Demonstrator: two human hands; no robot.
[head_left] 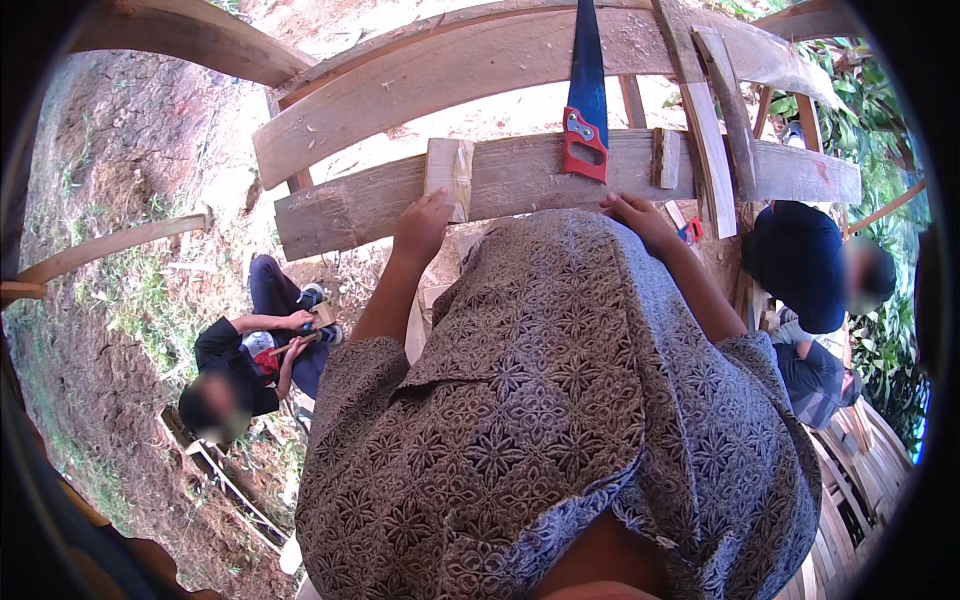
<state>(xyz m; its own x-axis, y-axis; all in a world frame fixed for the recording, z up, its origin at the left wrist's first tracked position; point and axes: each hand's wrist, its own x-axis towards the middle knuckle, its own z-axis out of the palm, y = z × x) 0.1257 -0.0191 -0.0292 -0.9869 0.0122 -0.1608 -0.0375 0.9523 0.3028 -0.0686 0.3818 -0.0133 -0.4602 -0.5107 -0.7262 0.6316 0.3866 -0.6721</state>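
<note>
My left hand (pixel 422 226) is closed at the near end of a short wooden block (pixel 447 172), its fingers gripping the block's lower left corner. The block lies across a long grey plank (pixel 345 208). To its right, a handsaw (pixel 588 95) with a dark blue blade and a red handle rests flat over the boards, blade pointing away from me. Just right of the saw handle, by the plank's near edge, is my right hand (pixel 643 220); its fingers are loosely bent and apart, with nothing visible in them.
A small wood offcut (pixel 666 158) and two crossing boards (pixel 702 125) lie right of the saw. Wider planks (pixel 430 82) run behind. On the left a seated person (pixel 250 345) handles a piece of wood; more people (pixel 800 265) are at the right, near stacked slats (pixel 865 465).
</note>
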